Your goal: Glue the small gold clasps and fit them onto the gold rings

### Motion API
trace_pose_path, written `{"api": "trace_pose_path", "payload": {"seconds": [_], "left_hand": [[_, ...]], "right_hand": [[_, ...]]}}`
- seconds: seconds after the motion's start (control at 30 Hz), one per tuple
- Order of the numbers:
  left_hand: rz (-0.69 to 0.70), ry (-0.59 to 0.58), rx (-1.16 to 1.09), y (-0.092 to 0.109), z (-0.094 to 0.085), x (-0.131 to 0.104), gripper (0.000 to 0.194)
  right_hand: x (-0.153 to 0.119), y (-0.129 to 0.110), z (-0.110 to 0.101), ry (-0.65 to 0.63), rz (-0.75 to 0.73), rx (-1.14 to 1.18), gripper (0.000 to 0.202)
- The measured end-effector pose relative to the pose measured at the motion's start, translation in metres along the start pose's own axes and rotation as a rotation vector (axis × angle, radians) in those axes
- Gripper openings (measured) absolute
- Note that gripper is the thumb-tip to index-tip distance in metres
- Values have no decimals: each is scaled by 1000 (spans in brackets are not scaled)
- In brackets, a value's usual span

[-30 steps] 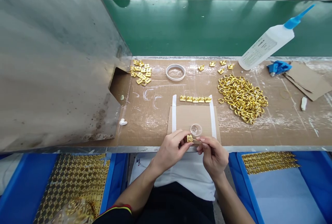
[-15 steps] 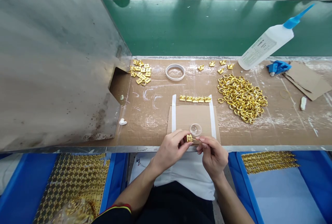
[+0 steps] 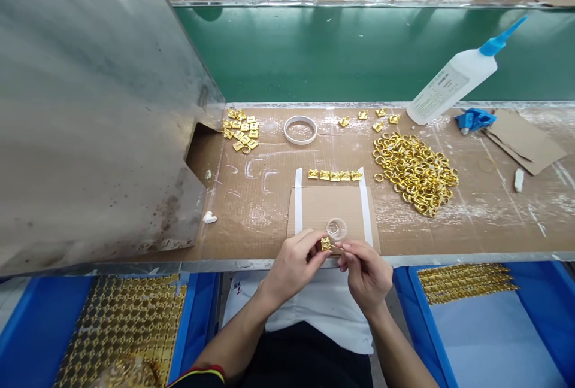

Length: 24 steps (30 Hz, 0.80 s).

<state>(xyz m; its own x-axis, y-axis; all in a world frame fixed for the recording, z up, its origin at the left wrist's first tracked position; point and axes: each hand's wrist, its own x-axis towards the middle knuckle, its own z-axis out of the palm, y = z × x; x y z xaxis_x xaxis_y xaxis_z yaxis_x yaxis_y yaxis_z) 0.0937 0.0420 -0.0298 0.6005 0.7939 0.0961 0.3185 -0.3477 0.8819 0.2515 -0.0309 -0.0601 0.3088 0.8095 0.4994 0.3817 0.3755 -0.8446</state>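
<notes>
Between thumb and fingers, my left hand (image 3: pixel 294 262) pinches a small square gold piece (image 3: pixel 325 244) near the table's front edge. My right hand (image 3: pixel 367 271) grips a thin needle-like stick (image 3: pixel 336 248), its tip at the gold piece. Just behind them a small clear round cup (image 3: pixel 336 229) sits on a cardboard pad (image 3: pixel 330 202) that has white tape strips along both sides. A row of several square gold pieces (image 3: pixel 335 176) lies along the pad's far edge. To the right is a large heap of gold rings (image 3: pixel 415 169).
A white tape roll (image 3: pixel 300 130) lies behind the pad, and more gold pieces (image 3: pixel 241 130) are at its left. A blue-tipped bottle (image 3: pixel 453 87) leans at the back right. A metal panel (image 3: pixel 103 106) stands at left. Blue bins (image 3: pixel 202 310) flank my lap.
The whole view has shifted slightly, showing more of the far bench. Both hands keep their hold, with the stick still at the gold piece.
</notes>
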Motion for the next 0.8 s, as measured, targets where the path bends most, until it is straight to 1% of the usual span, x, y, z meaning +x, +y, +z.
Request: {"api": "trace_pose_path", "payload": {"seconds": [0.17, 0.4, 0.7, 0.8], "left_hand": [[-16, -6, -14, 0, 0, 0, 19], [-15, 3, -17, 2, -1, 0, 19], [-30, -7, -39, 1, -1, 0, 21], [-51, -4, -60, 2, -1, 0, 21]], "right_hand": [[5, -4, 0, -9, -46, -16, 25], [8, -6, 0, -25, -65, -50, 25], [6, -5, 1, -21, -29, -18, 29], [6, -8, 1, -16, 25, 15, 27]]}}
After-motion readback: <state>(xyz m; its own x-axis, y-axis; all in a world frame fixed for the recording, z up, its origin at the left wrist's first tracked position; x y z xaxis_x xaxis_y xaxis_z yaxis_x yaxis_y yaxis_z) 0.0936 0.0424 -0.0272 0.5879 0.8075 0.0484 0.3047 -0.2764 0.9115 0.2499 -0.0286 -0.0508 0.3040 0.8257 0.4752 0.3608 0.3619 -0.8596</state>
